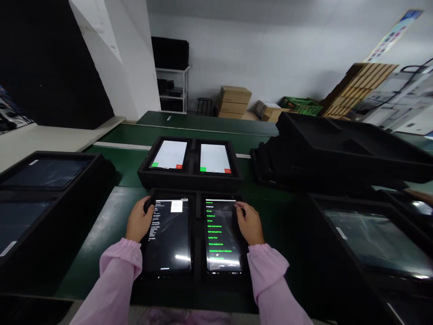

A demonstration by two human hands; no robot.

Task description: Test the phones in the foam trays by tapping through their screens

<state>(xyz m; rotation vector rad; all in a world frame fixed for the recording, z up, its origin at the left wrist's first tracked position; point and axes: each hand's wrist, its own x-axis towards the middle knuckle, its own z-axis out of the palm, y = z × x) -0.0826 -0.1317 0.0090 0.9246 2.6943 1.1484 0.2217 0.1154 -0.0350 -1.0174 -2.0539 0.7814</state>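
In front of me lies a black foam tray (pixel 198 234) with two tablets side by side. White text and a QR code show on the left tablet's dark screen (pixel 171 248). The right tablet (pixel 225 239) lists lines of green text. My left hand (pixel 139 220) is closed on the tray's left side, its thumb by the left tablet's edge. On the opposite side, my right hand (pixel 250 223) is closed around the tray's edge, fingertips over the right tablet's upper right border. The undersides of both grips are hidden.
Behind is another foam tray (pixel 189 180) with two white-screened tablets. Trays with dark tablets stand left (pixel 98 180) and right (pixel 314 216). Stacked black trays (pixel 338 149) rise at the back right. Part of another person's hand (pixel 421 195) shows at the right edge.
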